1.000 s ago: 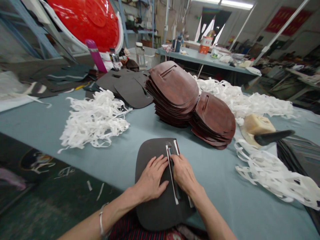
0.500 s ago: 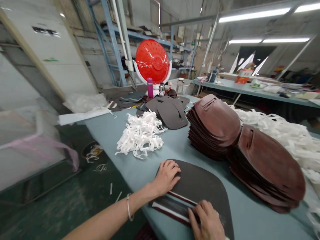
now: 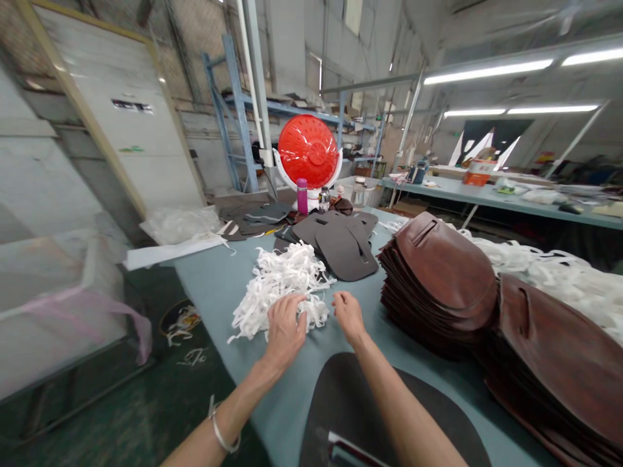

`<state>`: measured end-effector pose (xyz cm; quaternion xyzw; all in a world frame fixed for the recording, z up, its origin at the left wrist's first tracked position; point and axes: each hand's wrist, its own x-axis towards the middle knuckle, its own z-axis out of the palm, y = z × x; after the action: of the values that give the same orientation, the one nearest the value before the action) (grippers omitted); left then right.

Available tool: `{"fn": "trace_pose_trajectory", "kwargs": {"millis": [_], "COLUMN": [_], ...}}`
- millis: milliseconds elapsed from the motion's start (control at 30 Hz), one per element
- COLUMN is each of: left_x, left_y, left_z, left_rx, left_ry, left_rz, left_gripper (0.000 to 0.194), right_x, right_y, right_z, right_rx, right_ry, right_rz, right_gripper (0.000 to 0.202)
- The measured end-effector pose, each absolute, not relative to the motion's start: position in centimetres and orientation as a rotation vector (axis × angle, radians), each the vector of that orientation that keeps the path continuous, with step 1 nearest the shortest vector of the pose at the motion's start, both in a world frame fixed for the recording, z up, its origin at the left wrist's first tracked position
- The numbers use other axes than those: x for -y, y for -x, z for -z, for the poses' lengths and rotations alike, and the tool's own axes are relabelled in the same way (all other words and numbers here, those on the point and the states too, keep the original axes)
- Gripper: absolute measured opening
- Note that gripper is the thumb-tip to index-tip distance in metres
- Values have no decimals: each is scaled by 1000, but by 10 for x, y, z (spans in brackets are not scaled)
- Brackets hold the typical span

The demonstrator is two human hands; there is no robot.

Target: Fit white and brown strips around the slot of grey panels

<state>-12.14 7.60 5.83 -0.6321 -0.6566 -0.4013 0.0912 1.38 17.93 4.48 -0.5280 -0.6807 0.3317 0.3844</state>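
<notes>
Landmark: the pile of white strips (image 3: 282, 279), on the blue-grey table (image 3: 214, 285).

Labels. Beyond the pile and to its left, a pale cabinet (image 3: 117, 130) carries a dark label strip and a green mark; lettering too blurred to read. Beyond the pile, a dark-capped bottle (image 3: 324, 200) has a label, print too small; a purple bottle (image 3: 302, 196) stands just left of it, both in front of a red dish (image 3: 308, 150). Far beyond the pile and to its right, an orange-and-white container (image 3: 479, 172) bears printing, not legible.

Hands. Left hand (image 3: 286, 321): palm down at the pile's near edge, fingers extended, side by side and slightly bent, thumb apart from them; contact with the strips cannot be confirmed. Bracelet (image 3: 221, 428) at this wrist. Right hand (image 3: 348, 316): just right of the pile, raised, fingers curled, tips drawn in towards the thumb; cannot tell whether anything is pinched. Right forearm reaches forward across the dark panel (image 3: 338, 399).

Panel: flat, nearer the wearer than the pile and to its right; its white-edged slot (image 3: 357, 452) is partly cut off by the frame. Right of the pile: two stacks of brown pieces (image 3: 438, 272).
</notes>
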Motion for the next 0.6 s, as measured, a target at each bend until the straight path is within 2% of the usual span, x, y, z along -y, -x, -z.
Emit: {"fn": "trace_pose_trajectory", "kwargs": {"millis": [133, 267, 433, 600], "left_x": [-95, -118, -133, -141], "left_y": [113, 118, 154, 190], "left_z": [-55, -50, -35, -37], "left_rx": [1905, 1966, 2041, 2104], "left_ry": [1882, 1885, 1963, 1997], "left_rz": [1135, 912, 586, 482], "left_gripper": [36, 55, 38, 34], "right_x": [-215, -204, -136, -64], "right_y": [22, 14, -81, -205], "right_z": [-46, -46, -30, -21], "right_rx": [1608, 1553, 1475, 1224], "right_ry": [1367, 1307, 1363, 1624], "right_rz": [-860, -848, -820, -699], "right_gripper": [23, 25, 29, 31]}}
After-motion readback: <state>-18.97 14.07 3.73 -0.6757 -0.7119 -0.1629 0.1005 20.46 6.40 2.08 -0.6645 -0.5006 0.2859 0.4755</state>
